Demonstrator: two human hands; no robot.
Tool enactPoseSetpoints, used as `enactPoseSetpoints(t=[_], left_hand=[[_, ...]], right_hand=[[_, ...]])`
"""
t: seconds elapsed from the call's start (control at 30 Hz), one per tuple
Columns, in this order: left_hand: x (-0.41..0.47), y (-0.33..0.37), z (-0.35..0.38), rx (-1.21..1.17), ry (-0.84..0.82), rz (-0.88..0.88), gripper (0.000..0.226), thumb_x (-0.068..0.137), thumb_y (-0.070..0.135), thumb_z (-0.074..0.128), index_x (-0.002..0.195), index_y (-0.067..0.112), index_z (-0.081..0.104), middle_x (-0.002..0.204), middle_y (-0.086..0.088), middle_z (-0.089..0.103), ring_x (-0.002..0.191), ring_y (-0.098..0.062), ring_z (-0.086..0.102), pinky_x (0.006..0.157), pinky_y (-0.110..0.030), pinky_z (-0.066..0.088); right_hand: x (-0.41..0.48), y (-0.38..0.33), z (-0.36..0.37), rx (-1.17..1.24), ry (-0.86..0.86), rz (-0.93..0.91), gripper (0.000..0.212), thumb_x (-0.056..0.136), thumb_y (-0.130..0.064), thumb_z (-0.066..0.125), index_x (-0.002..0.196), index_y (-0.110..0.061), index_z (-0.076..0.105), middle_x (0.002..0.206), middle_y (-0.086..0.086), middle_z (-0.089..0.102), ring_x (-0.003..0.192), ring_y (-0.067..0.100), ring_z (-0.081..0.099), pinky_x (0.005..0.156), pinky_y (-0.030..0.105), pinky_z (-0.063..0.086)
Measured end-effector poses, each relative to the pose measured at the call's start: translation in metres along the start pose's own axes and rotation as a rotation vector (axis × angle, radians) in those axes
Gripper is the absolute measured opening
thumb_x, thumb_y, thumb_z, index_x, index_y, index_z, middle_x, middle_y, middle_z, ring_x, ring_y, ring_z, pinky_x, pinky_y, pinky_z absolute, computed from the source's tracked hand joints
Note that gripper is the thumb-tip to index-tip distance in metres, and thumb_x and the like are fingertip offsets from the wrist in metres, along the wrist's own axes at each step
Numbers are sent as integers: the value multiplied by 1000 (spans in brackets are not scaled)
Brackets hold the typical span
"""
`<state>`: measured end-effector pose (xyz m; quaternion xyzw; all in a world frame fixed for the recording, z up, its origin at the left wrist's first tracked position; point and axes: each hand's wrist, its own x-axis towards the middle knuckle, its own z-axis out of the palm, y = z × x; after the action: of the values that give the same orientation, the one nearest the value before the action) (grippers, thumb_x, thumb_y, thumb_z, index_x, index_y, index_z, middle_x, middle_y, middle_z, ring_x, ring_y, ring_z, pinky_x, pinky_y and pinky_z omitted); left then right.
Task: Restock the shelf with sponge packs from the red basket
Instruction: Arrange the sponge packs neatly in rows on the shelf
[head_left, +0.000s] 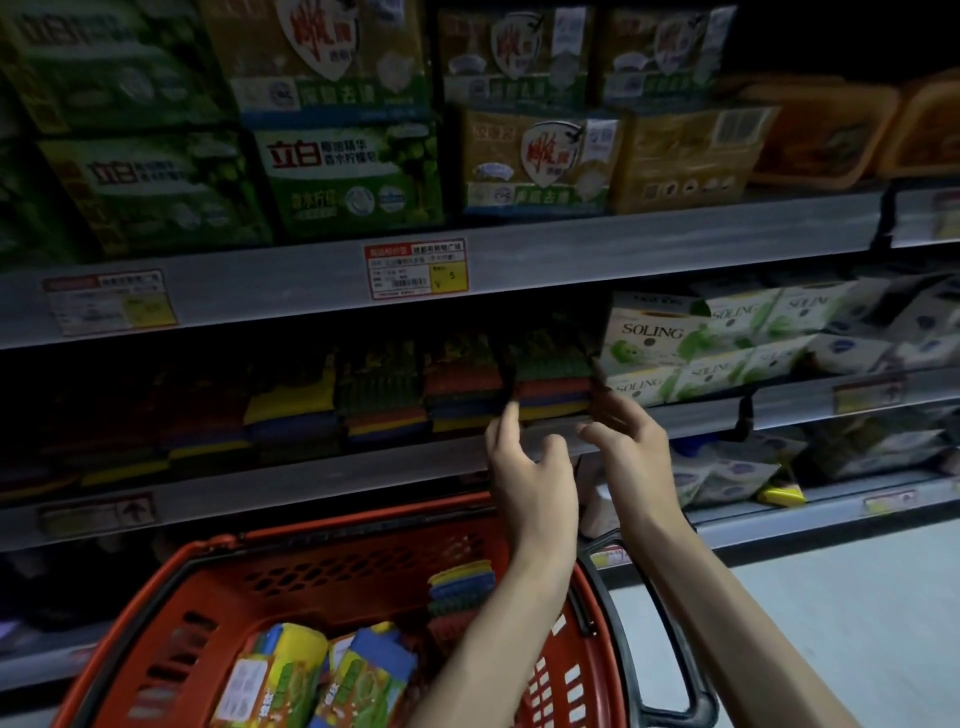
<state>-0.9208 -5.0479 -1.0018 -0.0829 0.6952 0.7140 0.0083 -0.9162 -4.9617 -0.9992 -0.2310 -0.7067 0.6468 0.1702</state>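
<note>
Touching sponge pack (553, 384): left hand (530, 467), right hand (631, 457), half-open.

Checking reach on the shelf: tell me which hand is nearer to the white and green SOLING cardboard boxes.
Right. The right hand is just below and left of the white and green SOLING cardboard boxes; the left hand sits farther left, beyond it.

**Colour and Pattern Reference**

- Red basket (218, 587): red walls with a slotted grid pattern, and a black handle (685, 711).
- Sponge packs (550, 384) on the shelf: horizontal bands of green, red, blue and yellow.
- Wrapped packs (363, 675) in the basket: yellow, green and blue.
- Green boxes (348, 176): red lettering edged in white.
- Gold boxes (540, 161): red-and-white shield.
- SOLING boxes (649, 338): white with green.
- Price label (415, 270): red border, with a yellow panel showing 5.
- Shelf edge (675, 244): grey.
</note>
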Motion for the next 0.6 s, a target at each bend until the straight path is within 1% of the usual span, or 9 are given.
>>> enactPoseSetpoints(t=[0.1,0.13,0.17,0.2,0.27,0.33,0.47,0.53,0.6], left_hand=[[3,0,0,-1,-7,-20,59,98,8,55,153,23,43,150,4,47,137,-13,47,114,-38,43],[4,-1,0,5,-11,-27,59,97,9,55,153,23,42,149,3,47,135,-13,49,113,-37,44],[5,-2,0,10,-16,-34,59,98,9,55,154,23,42,149,3,48,133,-12,50,111,-36,45],[5,-3,0,13,-22,-42,59,98,9,55,154,23,42,148,2,50,129,-11,52,107,-33,47],[5,-5,-2,18,-41,-56,59,99,10,54,155,25,41,144,2,51,123,-9,53,98,-25,46],[4,-6,-4,23,-56,-60,59,99,10,54,154,25,41,140,1,53,119,-7,53,90,-19,44],[1,-8,-19,147,-54,97,44,98,11,58,137,32,54,123,13,56,107,-1,58,79,-13,46],[2,-12,-34,240,-32,203,32,98,12,60,121,34,61,113,16,58,99,0,60,76,-14,50],[8,-17,-49,284,-9,221,21,98,12,61,106,30,67,101,13,66,88,0,64,68,-15,50]], right_hand=[[2,2,-1,-8,-19,10,43,93,2,58,134,-12,61,109,1,68,78,-1,66,52,10,48],[2,2,0,-20,-24,18,44,94,0,58,136,-12,60,107,3,68,67,0,64,51,11,47],[1,3,1,-59,-26,18,46,94,-2,59,139,-13,58,112,4,67,69,1,63,56,12,49],[-1,4,2,-110,-24,10,49,95,-4,60,143,-13,55,123,4,65,84,2,64,69,13,51],[-4,5,5,-221,-23,-17,57,94,-9,63,149,-12,49,144,4,55,120,11,56,98,26,47],[-8,5,7,-288,-23,-34,60,93,-11,64,150,-12,46,149,3,50,134,18,50,108,35,43],[-11,7,5,-484,72,-150,51,93,-13,62,143,-15,53,140,2,54,125,18,55,103,35,46],[-14,8,6,-547,112,-217,43,93,-14,61,136,-17,59,128,0,57,111,15,59,96,36,51],[-17,10,11,-492,85,-230,30,93,-14,62,123,-20,67,108,-5,66,95,12,64,88,40,56]])
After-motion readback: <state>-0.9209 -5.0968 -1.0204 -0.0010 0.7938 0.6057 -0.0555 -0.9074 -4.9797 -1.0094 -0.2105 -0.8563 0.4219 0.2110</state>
